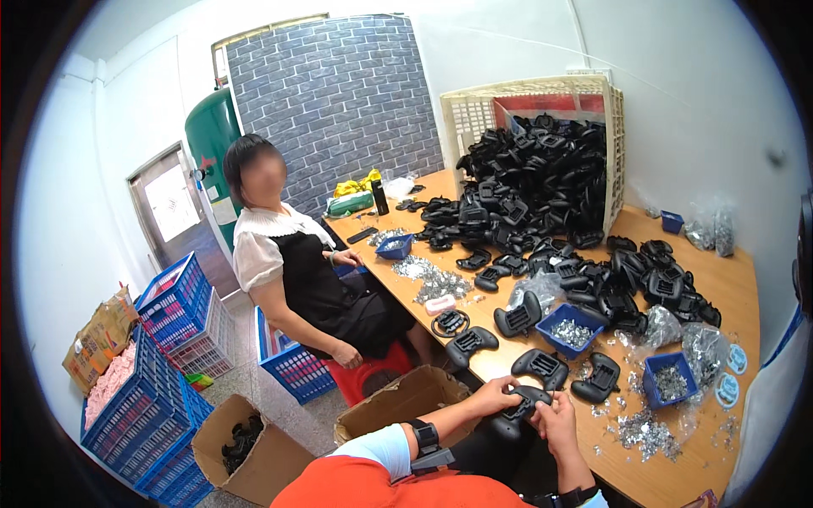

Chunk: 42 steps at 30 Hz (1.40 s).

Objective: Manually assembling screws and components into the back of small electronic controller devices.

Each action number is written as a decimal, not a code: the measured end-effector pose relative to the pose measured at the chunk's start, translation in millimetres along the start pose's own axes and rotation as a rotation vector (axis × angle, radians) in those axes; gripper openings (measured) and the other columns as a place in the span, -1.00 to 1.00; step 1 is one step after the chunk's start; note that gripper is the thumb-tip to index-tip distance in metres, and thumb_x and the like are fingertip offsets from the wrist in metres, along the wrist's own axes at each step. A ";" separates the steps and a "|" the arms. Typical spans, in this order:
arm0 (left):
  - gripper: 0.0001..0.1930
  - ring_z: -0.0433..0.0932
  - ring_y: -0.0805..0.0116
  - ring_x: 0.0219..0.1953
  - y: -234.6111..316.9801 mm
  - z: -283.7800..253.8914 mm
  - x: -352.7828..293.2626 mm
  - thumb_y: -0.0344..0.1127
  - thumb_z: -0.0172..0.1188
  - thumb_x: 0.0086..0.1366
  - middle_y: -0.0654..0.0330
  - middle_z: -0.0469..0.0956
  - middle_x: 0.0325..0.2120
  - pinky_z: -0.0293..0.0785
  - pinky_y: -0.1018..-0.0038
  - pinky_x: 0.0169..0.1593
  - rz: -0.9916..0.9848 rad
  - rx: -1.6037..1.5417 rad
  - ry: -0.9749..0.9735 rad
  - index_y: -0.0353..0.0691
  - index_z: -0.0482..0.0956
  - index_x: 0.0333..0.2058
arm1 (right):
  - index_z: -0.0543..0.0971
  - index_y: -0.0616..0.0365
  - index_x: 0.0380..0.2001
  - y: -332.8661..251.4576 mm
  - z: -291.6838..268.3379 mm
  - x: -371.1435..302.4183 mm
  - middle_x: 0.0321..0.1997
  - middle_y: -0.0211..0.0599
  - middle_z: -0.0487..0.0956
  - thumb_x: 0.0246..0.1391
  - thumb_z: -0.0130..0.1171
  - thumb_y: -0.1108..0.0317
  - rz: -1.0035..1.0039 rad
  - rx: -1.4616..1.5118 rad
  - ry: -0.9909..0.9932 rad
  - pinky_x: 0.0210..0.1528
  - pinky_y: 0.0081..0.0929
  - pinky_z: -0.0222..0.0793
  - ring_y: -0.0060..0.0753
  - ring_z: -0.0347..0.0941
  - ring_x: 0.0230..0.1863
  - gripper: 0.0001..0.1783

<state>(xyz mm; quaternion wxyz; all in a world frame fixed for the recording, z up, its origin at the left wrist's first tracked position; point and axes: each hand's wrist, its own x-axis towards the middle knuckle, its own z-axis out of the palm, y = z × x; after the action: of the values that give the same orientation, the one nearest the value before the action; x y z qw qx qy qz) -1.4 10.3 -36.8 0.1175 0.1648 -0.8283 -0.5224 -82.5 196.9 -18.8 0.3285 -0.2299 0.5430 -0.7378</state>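
black controller (516, 414) at table (611, 465) edge, between hands | left hand (494, 397) clamped on its 10 o'clock side | right hand (555, 419) pinching its 3 o'clock side | long axis roughly 1-to-7 o'clock | neither hand nearer, both touching

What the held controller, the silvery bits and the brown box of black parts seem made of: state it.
Held controller: probably plastic, black, low-sheen, with smooth moulded curves. Silvery bits: likely metal, shiny with bright glints; coated plastic is possible. Brown box: apparently cardboard, dull, flat-walled.
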 end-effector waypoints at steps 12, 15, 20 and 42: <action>-0.62 0.29 0.61 -0.57 1.9 -1.3 6.2 -0.25 0.28 0.07 0.35 0.40 -0.61 0.20 0.57 -0.50 -0.034 -0.036 -0.004 -0.29 0.51 -0.14 | 0.32 0.24 -0.17 -3.3 1.0 6.9 -0.66 -0.32 0.48 0.09 0.14 0.45 -0.021 -0.027 0.013 -0.84 -0.67 0.04 -0.66 0.19 -0.84 -0.72; -0.62 0.31 0.60 -0.56 -2.0 0.3 5.8 -0.24 0.28 0.06 0.33 0.41 -0.60 0.22 0.58 -0.49 -0.019 -0.021 0.009 -0.28 0.52 -0.15 | 0.32 0.24 -0.14 -6.6 -0.3 3.2 -0.64 -0.33 0.49 0.11 0.13 0.44 -0.021 -0.062 0.002 -0.83 -0.70 0.03 -0.67 0.20 -0.84 -0.71; -0.63 0.31 0.58 -0.56 5.0 -0.3 3.0 -0.23 0.27 0.05 0.33 0.40 -0.61 0.22 0.57 -0.49 -0.030 -0.002 0.004 -0.26 0.54 -0.16 | 0.33 0.25 -0.15 -5.8 -0.6 2.4 -0.64 -0.33 0.49 0.11 0.12 0.44 -0.021 -0.063 0.005 -0.83 -0.70 0.03 -0.68 0.19 -0.84 -0.72; -0.52 0.42 0.42 -0.50 10.2 -2.3 2.4 -0.15 0.29 -0.03 0.18 0.46 -0.55 0.36 0.49 -0.41 -0.037 0.023 0.002 -0.33 0.54 -0.16 | 0.35 0.19 -0.18 -2.9 1.3 1.8 -0.65 -0.33 0.48 0.10 0.11 0.45 -0.029 -0.054 0.031 -0.82 -0.70 0.03 -0.68 0.17 -0.84 -0.77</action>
<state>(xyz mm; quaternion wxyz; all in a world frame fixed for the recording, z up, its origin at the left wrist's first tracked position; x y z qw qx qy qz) -4.3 11.5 -26.5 0.1068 0.1818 -0.8310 -0.5148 -83.5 195.3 -15.7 0.3026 -0.2352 0.5645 -0.7311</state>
